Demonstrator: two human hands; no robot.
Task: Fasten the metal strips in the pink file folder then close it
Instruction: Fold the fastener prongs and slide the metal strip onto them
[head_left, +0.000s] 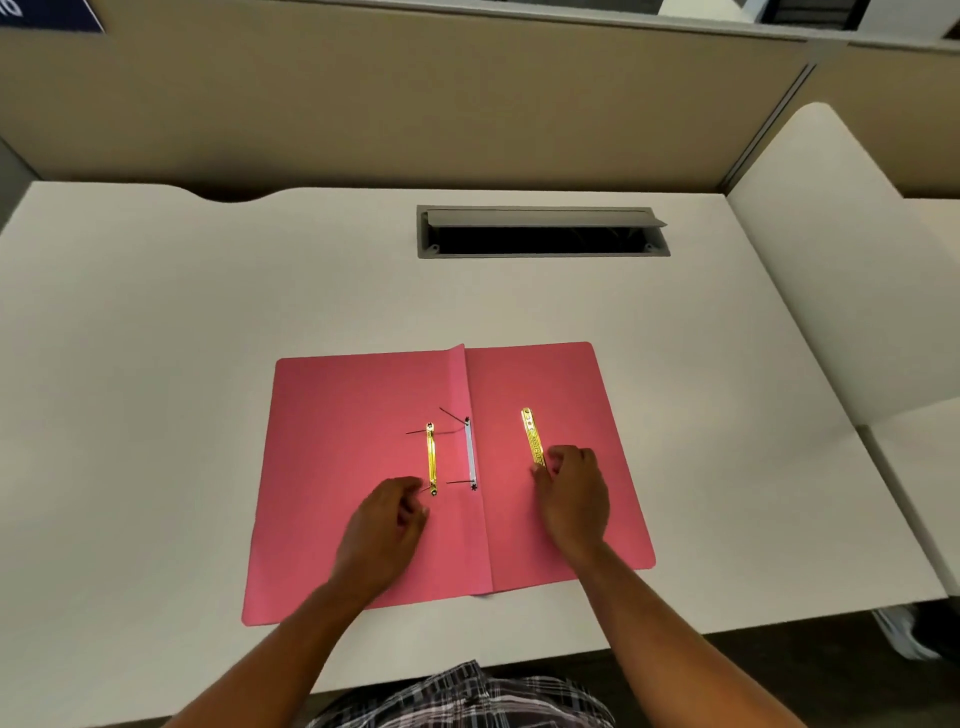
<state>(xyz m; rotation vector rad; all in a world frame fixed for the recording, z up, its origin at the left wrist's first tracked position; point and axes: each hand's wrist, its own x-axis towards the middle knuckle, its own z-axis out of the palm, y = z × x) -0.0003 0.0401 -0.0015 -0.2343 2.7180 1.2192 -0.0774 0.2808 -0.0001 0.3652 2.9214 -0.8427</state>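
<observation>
Two gold metal strips lie on the open pink file folder (363, 395), which sits flat at the frame's centre on the white desk (156, 312): the left strip (431, 457) on the left leaf, the right strip (532, 436) on the right leaf, either side of the spine fastener (470, 457) with its thin dark prongs. The left hand (387, 519) pinches narrowly at the left strip's lower end, though a firm hold is not clear; the right hand (571, 493) has fingertips on the right strip's lower end. The thin prongs look likely to bend or miss the holes if a strip comes down tilted, and pressing off-centre could slide the folder. Its lower edge lies near the desk's front edge; ample bare desk remains above, short of the cable slot (543, 234).
</observation>
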